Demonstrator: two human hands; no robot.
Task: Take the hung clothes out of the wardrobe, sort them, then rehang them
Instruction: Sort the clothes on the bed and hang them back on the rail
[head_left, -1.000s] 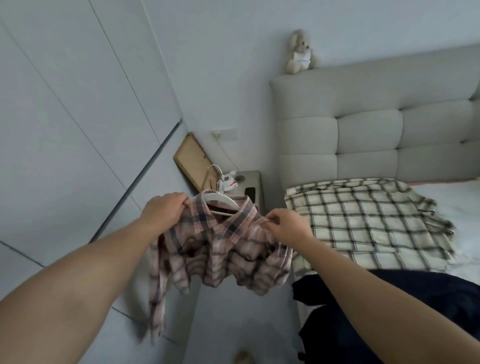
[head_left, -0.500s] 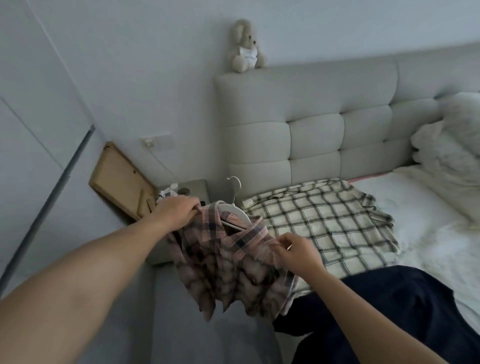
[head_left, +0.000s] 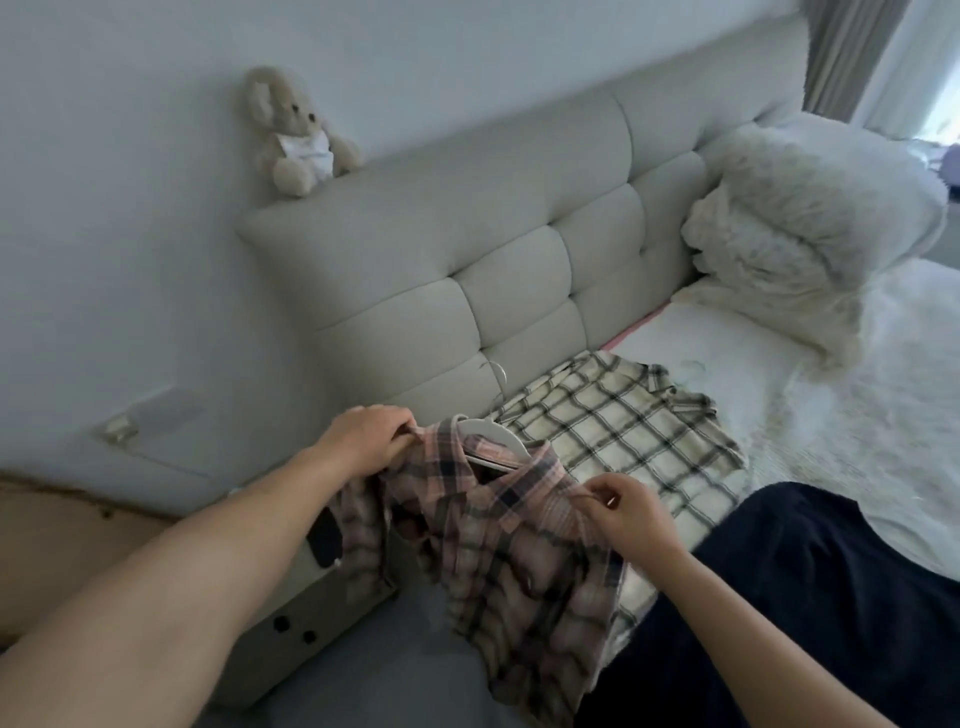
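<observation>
Now | both hands (head_left: 363, 441) (head_left: 631, 514) grip pink plaid shirt (head_left: 498, 530) on hanger (head_left: 491, 441) | over bed (head_left: 857, 415) w/ cream plaid shirt (head_left: 623, 431) | tufted headboard (head_left: 519, 249)

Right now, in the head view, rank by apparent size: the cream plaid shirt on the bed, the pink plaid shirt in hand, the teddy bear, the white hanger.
1-2. Pink plaid shirt and cream plaid shirt: similar; pink is nearer, so unranked.
3. Teddy bear.
4. White hanger, partly hidden.

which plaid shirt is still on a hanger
The pink plaid shirt, held at its shoulders by both hands, with a white hanger in its collar; the cream plaid shirt lies flat on the bed.
</observation>
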